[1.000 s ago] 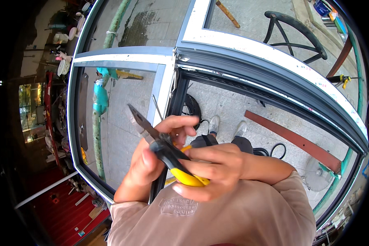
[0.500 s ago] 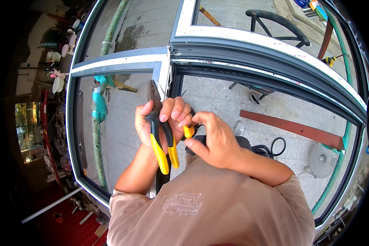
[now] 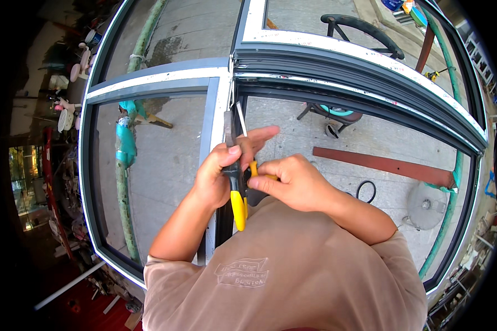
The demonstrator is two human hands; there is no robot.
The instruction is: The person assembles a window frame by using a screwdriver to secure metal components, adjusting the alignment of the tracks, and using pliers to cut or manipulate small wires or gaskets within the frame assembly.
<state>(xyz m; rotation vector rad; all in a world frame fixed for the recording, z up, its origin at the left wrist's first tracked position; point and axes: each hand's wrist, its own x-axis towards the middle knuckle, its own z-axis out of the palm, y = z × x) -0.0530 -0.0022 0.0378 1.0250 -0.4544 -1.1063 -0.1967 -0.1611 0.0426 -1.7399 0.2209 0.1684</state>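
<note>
Pliers with yellow-and-black handles (image 3: 238, 207) sit in my left hand (image 3: 211, 176), with the thumb pressed across them and some fingers stretched out to the right. Their dark jaws point away from me, beside the white upright of the window frame (image 3: 222, 110). Close on the right, my right hand (image 3: 301, 182) is closed around the yellow handle of a screwdriver (image 3: 253, 167). The thin metal shaft runs away from me, passing behind the left fingers, and its tip lies near the frame's corner. The fingers hide part of both tools.
Dark sliding tracks (image 3: 337, 71) cross the frame ahead of me. Beyond the openings are a green pole (image 3: 125, 193), a rust-red metal bar (image 3: 384, 165), a black chair (image 3: 364, 33) and a round grey base (image 3: 427, 205). Clutter lines the dark left side.
My left hand has turned the pliers more upright and moved right, its fingers now stretched out. The screwdriver's shaft has come into plain view, and my right hand has closed on its handle.
</note>
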